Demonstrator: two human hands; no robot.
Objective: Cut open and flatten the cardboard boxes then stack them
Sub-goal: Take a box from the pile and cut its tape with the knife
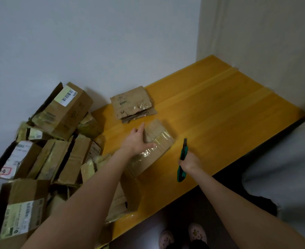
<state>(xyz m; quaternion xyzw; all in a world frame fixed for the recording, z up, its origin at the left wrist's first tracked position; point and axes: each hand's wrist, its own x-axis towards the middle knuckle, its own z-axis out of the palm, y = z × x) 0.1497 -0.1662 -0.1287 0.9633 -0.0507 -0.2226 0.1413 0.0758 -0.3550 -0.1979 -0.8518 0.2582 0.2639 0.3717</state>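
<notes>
A brown cardboard box [158, 139] with clear tape across its top lies on the yellow table [220, 108]. My left hand [137, 141] rests on the box's left side, fingers spread and straight. To the right of the box, my right hand [190, 163] grips a green utility knife [183, 159], its dark blade end pointing away from me above the table. A small stack of flattened cardboard [132, 104] lies at the table's far left edge, beyond the box.
A heap of several cardboard boxes [58, 141] with shipping labels covers the table's left end against the white wall. A larger box [128, 191] sits under my left forearm. My feet in pink shoes [182, 236] stand below the table's near edge.
</notes>
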